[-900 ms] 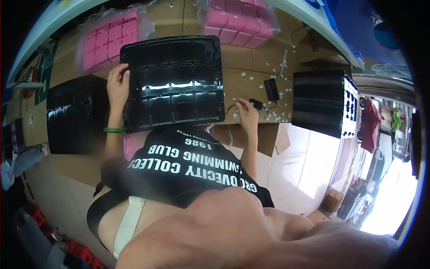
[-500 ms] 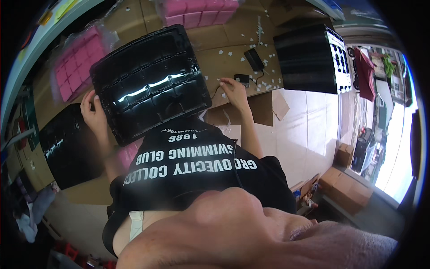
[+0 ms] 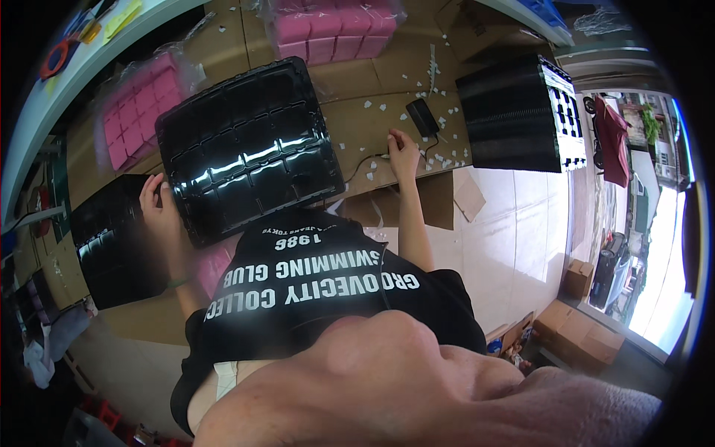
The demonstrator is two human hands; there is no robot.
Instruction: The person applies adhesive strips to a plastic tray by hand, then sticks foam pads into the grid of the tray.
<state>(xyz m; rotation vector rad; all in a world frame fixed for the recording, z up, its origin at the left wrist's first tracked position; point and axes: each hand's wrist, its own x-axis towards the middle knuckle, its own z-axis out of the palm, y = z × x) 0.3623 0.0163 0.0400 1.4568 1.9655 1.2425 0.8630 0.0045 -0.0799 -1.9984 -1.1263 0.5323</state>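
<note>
A black plastic tray (image 3: 249,149) with a moulded grid and a shiny surface stands before me, over the table edge. My left hand (image 3: 160,208) is at its left rim, fingers bent against the edge. To the right of the tray, my right hand (image 3: 404,158) is over the cardboard-covered table with its fingers curled in. It covers the spot where a small black box lay, and whatever is in the fingers is hidden. A thin black cable (image 3: 365,160) runs to this hand. Just beyond lies a black power adapter (image 3: 423,118).
Pink blocks in clear wrap (image 3: 143,112) lie at the left, with more pink blocks (image 3: 335,28) at the far side. Black trays (image 3: 119,242) sit at lower left; a black stack (image 3: 508,113) stands right. White scraps (image 3: 447,156) litter the cardboard. Cardboard boxes (image 3: 573,328) stand lower right.
My right hand has moved a little to the right, over the small black box, which is now hidden. Its fingers have curled in. The whole view has shifted slightly; the tray stays at my left hand.
</note>
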